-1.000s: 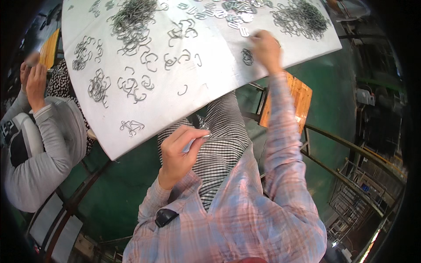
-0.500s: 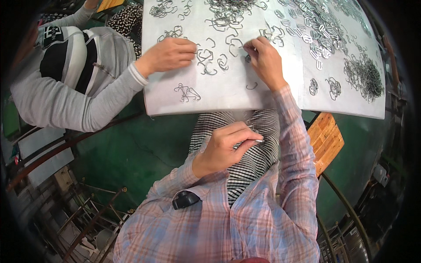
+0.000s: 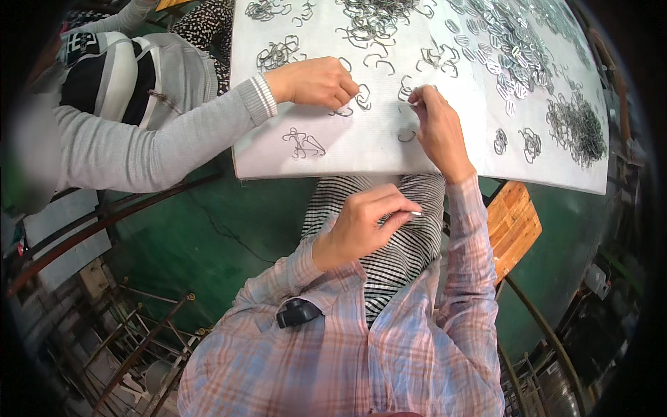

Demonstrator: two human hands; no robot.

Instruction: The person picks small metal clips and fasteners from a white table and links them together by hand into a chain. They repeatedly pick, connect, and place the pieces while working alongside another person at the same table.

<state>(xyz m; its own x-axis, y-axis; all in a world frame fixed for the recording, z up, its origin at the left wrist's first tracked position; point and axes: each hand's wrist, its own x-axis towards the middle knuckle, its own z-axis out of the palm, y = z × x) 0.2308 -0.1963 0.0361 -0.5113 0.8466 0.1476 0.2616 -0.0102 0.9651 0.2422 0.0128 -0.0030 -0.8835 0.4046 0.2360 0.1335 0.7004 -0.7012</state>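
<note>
My left hand is closed in a pinch above my lap, with a small flat silvery metal piece poking out past the fingertips. Most of that piece is hidden by the fingers. Over the white table, my right hand has thumb and forefinger pinched at a bent wire hook. Just below those fingertips lies a single curved wire hook. From the left, a co-worker's hand reaches across to another wire hook.
A big heap of wire hooks lies at the table's far side. Flat slotted metal buckles spread over the far right, with a dense hook pile nearer. A small hook cluster sits near the front edge. A wooden stool stands at right.
My right hand has drawn nearer to me, and a wire hook now shows at its fingertips. The co-worker's hand has moved right, toward the middle hooks. My left hand keeps its pinch.
</note>
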